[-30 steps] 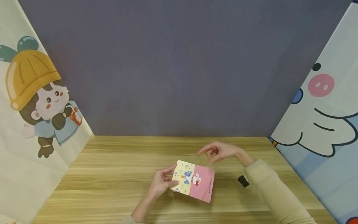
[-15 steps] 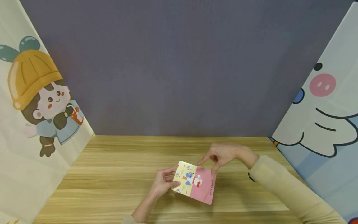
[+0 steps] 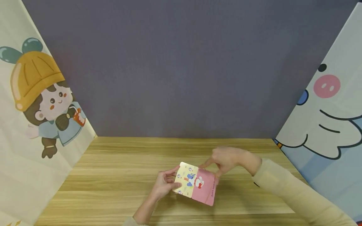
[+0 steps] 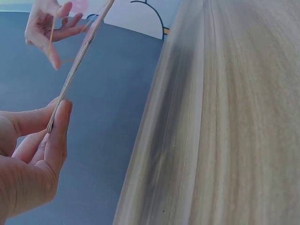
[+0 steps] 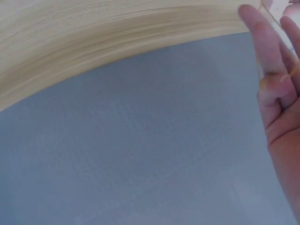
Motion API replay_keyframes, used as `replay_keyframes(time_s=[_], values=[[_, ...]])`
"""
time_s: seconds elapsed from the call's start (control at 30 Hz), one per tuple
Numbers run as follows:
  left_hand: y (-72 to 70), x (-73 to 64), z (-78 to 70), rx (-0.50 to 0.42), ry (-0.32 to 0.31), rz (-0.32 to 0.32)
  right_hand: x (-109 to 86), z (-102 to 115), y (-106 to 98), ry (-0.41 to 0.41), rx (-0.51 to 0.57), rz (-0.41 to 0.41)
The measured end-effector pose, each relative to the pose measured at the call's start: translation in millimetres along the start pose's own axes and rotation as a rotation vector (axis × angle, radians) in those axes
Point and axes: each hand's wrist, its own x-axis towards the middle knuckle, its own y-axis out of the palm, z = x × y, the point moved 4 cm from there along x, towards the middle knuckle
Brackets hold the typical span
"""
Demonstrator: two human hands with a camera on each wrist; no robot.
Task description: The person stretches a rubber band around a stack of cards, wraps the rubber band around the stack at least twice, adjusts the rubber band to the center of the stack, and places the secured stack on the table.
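Nearest to us, one left hand (image 3: 164, 185), bare forearm rising from the lower edge, pinches the yellow end of a card (image 3: 195, 183) between thumb and fingers. We count one card, half yellow and half pink, with a small cartoon figure printed across the middle. It is held above the table (image 3: 118, 185), tilted, near the middle of the tabletop and slightly to our right. In the left wrist view the card (image 4: 77, 65) shows edge-on, a thin strip between our thumb and fingers (image 4: 58, 136).

Next, one right hand (image 3: 226, 160), in a pale cream sleeve (image 3: 294, 194), has its fingers curled at the far pink corner of the card. A thin rubber band (image 4: 50, 35) is stretched across these fingers; we count one. In the right wrist view the fingers (image 5: 274, 89) fill the right edge and the band appears only as a faint line.

Under both hands, one wooden table, light grain running left to right.

Beyond the table, three upright panels enclose it: one plain grey-purple back wall (image 3: 181, 69), one left panel (image 3: 36, 103) printed with a child in a yellow hat, one right panel (image 3: 325, 103) printed with a pale blue cartoon animal with a pink cheek.
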Motion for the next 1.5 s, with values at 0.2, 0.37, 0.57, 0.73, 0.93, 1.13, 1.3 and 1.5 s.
replay_keyframes(time_s=[0.2, 0.37, 0.57, 0.73, 0.93, 1.13, 1.3, 1.5], values=[[-3.8, 0.5, -1.2, -0.021, 0.004, -0.027, -2.6, -2, 6, 0.045, 0.016, -0.023], [-6.6, 1.6, -2.4, -0.059, 0.012, -0.046, -3.2, -2, 11, 0.013, 0.117, -0.09], [-10.1, 2.1, -4.2, -0.061, 0.009, -0.087, -3.1, -4, 19, 0.02, 0.185, -0.201], [-13.1, 2.1, -5.9, -0.056, 0.013, -0.144, -3.0, -6, 27, 0.052, 0.199, -0.298], [-14.8, 2.1, -7.1, -0.064, 0.01, -0.208, -2.5, -6, 38, 0.121, 0.25, -0.407], [-16.3, 3.5, -8.4, -0.07, 0.002, -0.249, -3.7, -4, 44, 0.187, 0.27, -0.533], [-17.9, 5.5, -10.0, -0.086, 0.016, -0.266, -2.5, -2, 47, 0.207, 0.301, -0.597], [-19.8, 6.9, -12.3, -0.087, 0.01, -0.285, 0.0, 3, 51, 0.221, 0.252, -0.613]])
